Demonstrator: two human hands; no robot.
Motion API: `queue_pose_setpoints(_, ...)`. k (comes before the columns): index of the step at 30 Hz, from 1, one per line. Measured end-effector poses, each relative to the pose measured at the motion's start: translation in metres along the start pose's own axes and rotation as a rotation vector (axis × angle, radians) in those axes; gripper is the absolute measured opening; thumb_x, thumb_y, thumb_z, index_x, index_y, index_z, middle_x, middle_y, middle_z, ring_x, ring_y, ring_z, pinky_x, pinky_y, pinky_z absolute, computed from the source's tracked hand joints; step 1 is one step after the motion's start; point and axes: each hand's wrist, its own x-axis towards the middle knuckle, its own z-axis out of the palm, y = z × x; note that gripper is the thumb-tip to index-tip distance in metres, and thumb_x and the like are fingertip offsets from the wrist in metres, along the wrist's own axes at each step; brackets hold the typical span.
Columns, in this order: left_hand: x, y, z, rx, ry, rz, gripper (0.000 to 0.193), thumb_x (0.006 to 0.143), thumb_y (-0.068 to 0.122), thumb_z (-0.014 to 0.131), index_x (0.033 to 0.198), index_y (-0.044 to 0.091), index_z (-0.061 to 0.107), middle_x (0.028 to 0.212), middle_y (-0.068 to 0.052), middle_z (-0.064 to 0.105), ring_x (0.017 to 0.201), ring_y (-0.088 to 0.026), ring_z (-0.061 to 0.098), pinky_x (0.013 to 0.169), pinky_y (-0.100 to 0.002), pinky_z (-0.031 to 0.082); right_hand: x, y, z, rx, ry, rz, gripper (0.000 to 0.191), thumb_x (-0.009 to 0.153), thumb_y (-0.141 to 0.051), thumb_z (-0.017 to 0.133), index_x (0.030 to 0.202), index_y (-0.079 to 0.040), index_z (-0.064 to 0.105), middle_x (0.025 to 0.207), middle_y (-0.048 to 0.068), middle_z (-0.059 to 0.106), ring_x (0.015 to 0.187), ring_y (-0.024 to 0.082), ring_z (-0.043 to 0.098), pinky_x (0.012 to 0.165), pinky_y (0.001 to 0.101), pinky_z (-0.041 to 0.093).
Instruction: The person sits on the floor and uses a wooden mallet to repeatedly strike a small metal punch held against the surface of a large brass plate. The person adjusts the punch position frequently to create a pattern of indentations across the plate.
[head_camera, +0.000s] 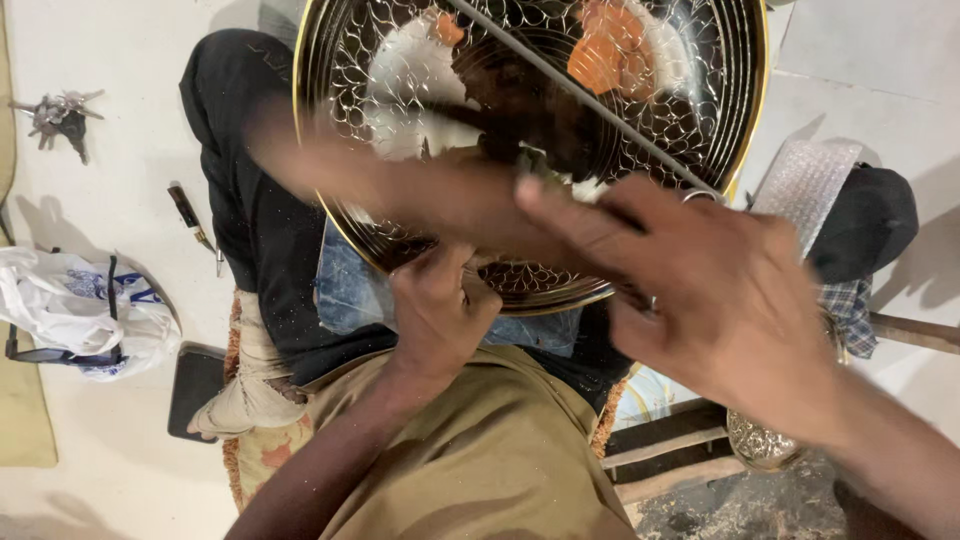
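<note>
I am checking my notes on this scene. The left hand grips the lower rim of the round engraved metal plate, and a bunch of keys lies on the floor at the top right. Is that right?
Not quite. The head view shows the bunch of keys on the floor at the top left, not the top right. The rest holds: the left hand grips the lower rim of the round engraved metal plate.

One large engraved metal tray (640, 120) is seen, with two hands (440, 310) on it (left beneath, right (720, 300) blurred). One white plastic bag (70, 300), one bunch of keys (55, 115) and one small knife (190, 215) are counted on the floor (120, 190).
</note>
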Motion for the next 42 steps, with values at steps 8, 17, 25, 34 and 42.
queue_pose_setpoints(8,0.008,0.018,-0.004,0.013,-0.007,0.087,0.045,0.077,-0.009,0.057,0.120,0.003,0.061,0.089,-0.017,0.071,0.084,-0.031,0.076,0.074,-0.041,0.062,-0.051,0.032,0.020,0.247,0.248,0.110,0.070,0.081,-0.001,0.064,0.150,-0.011,0.053,0.116,0.012,0.068,0.075,0.012,0.065,0.060,0.0260,0.054)
queue_pose_setpoints(17,0.027,0.007,-0.009,0.065,-0.264,0.196,0.049,0.071,-0.004,0.065,0.118,0.007,0.061,0.088,-0.015,0.072,0.079,-0.036,0.072,0.068,-0.046,0.058,-0.085,0.045,0.054,0.232,0.183,0.303,0.075,0.077,0.002,0.065,0.148,-0.021,0.055,0.107,0.009,0.073,0.061,0.011,0.064,0.051,0.0229,0.051)
queue_pose_setpoints(25,0.045,0.010,-0.015,0.142,-0.494,0.233,0.063,0.065,-0.001,0.069,0.126,0.011,0.060,0.081,-0.014,0.073,0.073,-0.035,0.072,0.065,-0.046,0.058,-0.104,0.037,0.065,0.418,0.313,0.315,0.083,0.077,0.006,0.062,0.153,-0.023,0.050,0.119,0.011,0.068,0.091,0.014,0.072,0.067,0.0239,0.059)
queue_pose_setpoints(34,0.047,0.004,-0.015,0.088,-0.536,0.280,0.053,0.073,-0.004,0.066,0.123,0.012,0.061,0.089,-0.010,0.076,0.081,-0.028,0.076,0.071,-0.040,0.061,-0.121,0.035,0.082,0.499,0.389,0.352,0.082,0.073,0.007,0.060,0.151,-0.015,0.048,0.120,0.013,0.068,0.095,0.016,0.068,0.077,0.0270,0.058)
queue_pose_setpoints(42,0.056,0.001,-0.017,0.248,-0.770,0.231,0.066,0.067,-0.002,0.070,0.130,0.014,0.061,0.059,-0.012,0.064,0.051,-0.027,0.065,0.055,-0.040,0.059,-0.121,0.027,0.103,0.498,0.466,0.345,0.081,0.076,0.007,0.064,0.153,-0.014,0.051,0.103,0.005,0.068,0.080,0.010,0.063,0.071,0.0218,0.053)
